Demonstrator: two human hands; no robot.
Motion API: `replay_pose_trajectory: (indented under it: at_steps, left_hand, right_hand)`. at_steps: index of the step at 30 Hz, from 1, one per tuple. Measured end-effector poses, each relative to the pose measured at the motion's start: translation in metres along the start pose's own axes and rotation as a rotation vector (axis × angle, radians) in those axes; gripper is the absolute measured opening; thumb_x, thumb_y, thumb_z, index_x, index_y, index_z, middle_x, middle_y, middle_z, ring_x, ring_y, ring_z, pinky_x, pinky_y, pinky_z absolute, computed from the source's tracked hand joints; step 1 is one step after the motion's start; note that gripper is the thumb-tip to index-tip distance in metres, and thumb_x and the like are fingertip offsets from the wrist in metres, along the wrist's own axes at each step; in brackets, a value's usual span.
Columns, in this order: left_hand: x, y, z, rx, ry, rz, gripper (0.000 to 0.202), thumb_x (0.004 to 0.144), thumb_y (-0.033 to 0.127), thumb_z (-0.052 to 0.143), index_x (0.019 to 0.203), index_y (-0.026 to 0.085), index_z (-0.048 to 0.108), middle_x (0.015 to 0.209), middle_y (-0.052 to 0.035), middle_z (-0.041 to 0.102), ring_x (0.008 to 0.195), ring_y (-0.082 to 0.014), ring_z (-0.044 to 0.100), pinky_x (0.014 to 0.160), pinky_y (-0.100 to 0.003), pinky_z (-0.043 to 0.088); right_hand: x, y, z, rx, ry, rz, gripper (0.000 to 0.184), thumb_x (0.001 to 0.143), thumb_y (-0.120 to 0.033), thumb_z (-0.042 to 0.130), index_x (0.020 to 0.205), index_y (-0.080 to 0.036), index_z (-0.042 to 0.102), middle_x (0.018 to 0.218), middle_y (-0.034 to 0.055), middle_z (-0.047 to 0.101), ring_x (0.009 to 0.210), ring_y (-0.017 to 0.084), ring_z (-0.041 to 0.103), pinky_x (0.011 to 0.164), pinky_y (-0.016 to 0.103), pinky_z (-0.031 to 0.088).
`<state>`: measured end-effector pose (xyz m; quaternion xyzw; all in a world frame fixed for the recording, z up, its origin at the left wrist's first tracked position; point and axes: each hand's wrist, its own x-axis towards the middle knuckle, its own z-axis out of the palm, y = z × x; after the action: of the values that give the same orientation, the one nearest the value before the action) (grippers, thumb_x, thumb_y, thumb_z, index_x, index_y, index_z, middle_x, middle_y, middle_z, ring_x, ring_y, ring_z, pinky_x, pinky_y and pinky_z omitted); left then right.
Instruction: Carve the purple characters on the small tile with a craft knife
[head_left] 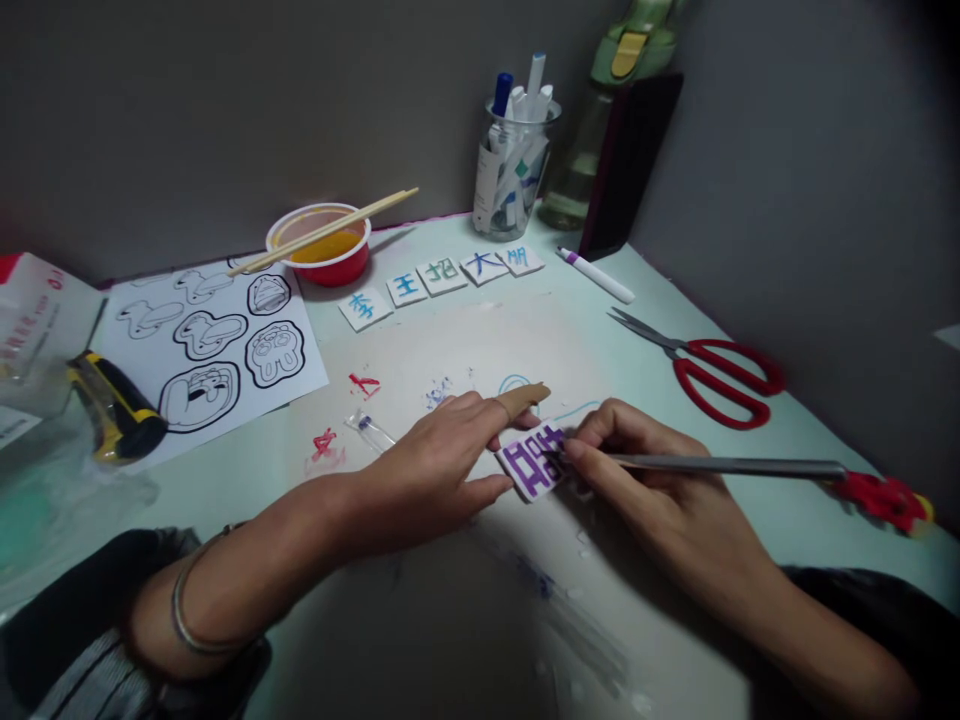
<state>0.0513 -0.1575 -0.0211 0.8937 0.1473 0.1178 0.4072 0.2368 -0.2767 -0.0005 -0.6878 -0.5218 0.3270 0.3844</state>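
The left hand [435,465] lies nearly flat on the table [465,600], fingers loosely extended, its fingertips pressing the near-left edge of a small white tile [531,462] with a purple character; the index finger wears a tan cover. The right hand [637,470] is curled, fingers pinched around a long metal tool [720,466] with a red end, its tip resting on the tile. Both forearms reach in from the near edge, the left wrist wearing a bangle.

At the far side, a red bowl [324,245] holds orange liquid, with chopsticks [322,232] laid across its rim. To its right, a clear jar [514,165] holds markers. A row of lettered tiles [441,278] lies between them, nearer the hands. Red scissors [712,370] lie to the right.
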Motion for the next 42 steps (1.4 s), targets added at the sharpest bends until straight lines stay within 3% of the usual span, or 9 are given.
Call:
replay_pose_trajectory:
  at_steps: [6,11,18,27,42]
  left_hand:
    - [0.007,0.004,-0.002,0.056,-0.083,0.07,0.084,0.082,0.008,0.055,0.156,0.023,0.019,0.156,-0.0072,0.04,0.132,-0.0242,0.048,0.112,-0.038,0.037]
    - [0.01,0.005,-0.001,0.045,-0.087,0.048,0.08,0.081,0.011,0.057,0.154,0.023,0.026,0.143,-0.0109,0.054,0.12,-0.0263,0.057,0.103,-0.041,0.045]
    - [0.008,0.004,0.005,0.033,-0.02,0.0,0.078,0.083,0.023,0.069,0.152,0.021,0.031,0.131,-0.0123,0.06,0.117,-0.0284,0.059,0.1,-0.042,0.047]
    - [0.007,0.011,0.012,0.068,0.063,-0.039,0.075,0.077,0.021,0.077,0.143,0.015,0.041,0.118,-0.0096,0.063,0.099,-0.0235,0.061,0.096,-0.038,0.047]
    - [0.007,0.011,0.017,0.106,0.1,-0.036,0.07,0.078,0.025,0.076,0.14,0.017,0.044,0.113,-0.0081,0.063,0.095,-0.0228,0.061,0.092,-0.038,0.049]
  right_hand:
    - [-0.001,0.0,0.0,0.025,-0.016,0.031,0.021,0.092,-0.032,0.057,0.075,-0.022,0.052,0.068,-0.0024,0.056,0.059,0.013,0.045,0.051,0.027,0.036]
    - [-0.003,-0.002,-0.002,0.031,-0.045,0.027,0.021,0.093,-0.032,0.056,0.075,-0.022,0.053,0.072,-0.0008,0.059,0.061,0.013,0.047,0.052,0.028,0.036]
    - [-0.007,-0.004,-0.002,0.002,-0.027,0.005,0.023,0.093,-0.031,0.056,0.072,-0.022,0.051,0.061,-0.0033,0.053,0.053,0.012,0.042,0.046,0.026,0.031]
    - [-0.011,0.001,0.003,-0.021,0.015,-0.036,0.022,0.095,-0.027,0.054,0.074,-0.022,0.051,0.065,-0.0035,0.054,0.058,0.012,0.046,0.051,0.025,0.037]
    - [-0.017,0.001,0.002,-0.063,0.018,-0.015,0.022,0.095,-0.03,0.055,0.075,-0.022,0.051,0.068,-0.0023,0.057,0.059,0.012,0.049,0.051,0.025,0.038]
